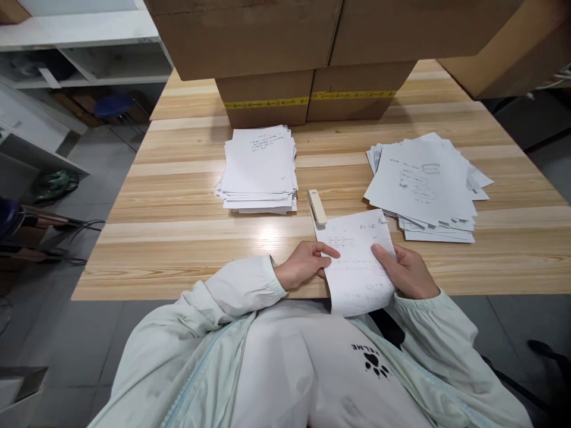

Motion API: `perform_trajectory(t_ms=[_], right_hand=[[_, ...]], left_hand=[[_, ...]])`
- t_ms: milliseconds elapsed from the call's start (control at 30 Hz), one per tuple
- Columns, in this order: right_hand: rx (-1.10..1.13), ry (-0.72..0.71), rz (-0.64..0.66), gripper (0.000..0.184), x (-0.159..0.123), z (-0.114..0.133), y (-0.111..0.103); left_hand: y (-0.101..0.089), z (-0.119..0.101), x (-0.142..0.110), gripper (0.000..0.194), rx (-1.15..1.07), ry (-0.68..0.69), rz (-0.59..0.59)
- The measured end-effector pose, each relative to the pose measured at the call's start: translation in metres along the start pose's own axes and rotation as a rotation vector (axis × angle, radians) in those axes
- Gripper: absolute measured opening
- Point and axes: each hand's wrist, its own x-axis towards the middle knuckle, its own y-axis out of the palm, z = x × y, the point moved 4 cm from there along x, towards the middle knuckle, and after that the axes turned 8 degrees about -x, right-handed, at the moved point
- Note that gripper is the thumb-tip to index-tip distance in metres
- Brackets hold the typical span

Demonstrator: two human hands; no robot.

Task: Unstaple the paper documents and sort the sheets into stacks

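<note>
A handwritten paper (357,279), one sheet or a few together, hangs partly over the table's front edge. My right hand (408,270) grips it at the right edge, thumb on top and fingers underneath. At its left edge my left hand (308,261) is closed on the paper, with the index finger lying over the writing. A cream stapler (317,208) lies just beyond, its near end at the paper's top left corner; whether the corner sits inside its jaw I cannot tell. Neither hand touches the stapler.
One paper stack (259,166) is fairly neat, left of the stapler. To the right lies a looser, fanned stack (423,178). Large cardboard boxes (267,89) with yellow tape stand at the back of the wooden table (178,214). A blue stool (113,105) is on the floor at left.
</note>
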Motion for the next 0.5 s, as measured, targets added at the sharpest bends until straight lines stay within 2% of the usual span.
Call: perform_trajectory(t_ms=[67,133,200,267,300,367,433,500], right_hand=[[-0.156,-0.052,-0.073,0.042,0.006,0.001,-0.015],[-0.327,-0.126,-0.251,0.038,0.01,0.011,-0.04],[-0.44,-0.23,-0.465,0.037,0.015,0.034,-0.065],[-0.445,-0.371,-0.575,0.034,0.024,0.069,-0.077],[-0.411,-0.452,-0.564,0.032,0.031,0.089,-0.076],[-0.351,-0.594,-0.459,0.029,0.05,0.127,-0.057],[-0.351,-0.67,-0.401,0.026,0.071,0.157,-0.028],[-0.4,-0.666,-0.35,0.027,0.092,0.174,0.009]], left_hand=[[0.0,-0.001,0.002,0.019,-0.008,-0.011,-0.021],[0.0,-0.002,0.002,0.021,-0.003,-0.025,-0.029],[0.001,-0.003,0.001,0.023,0.009,-0.043,-0.03],[0.002,-0.005,0.001,0.024,0.009,-0.059,-0.031],[0.002,-0.006,0.0,0.025,0.002,-0.064,-0.035],[0.002,-0.006,0.001,0.025,-0.014,-0.066,-0.04],[0.002,-0.006,0.001,0.025,-0.028,-0.068,-0.037],[0.002,-0.005,0.003,0.026,-0.039,-0.078,-0.032]])
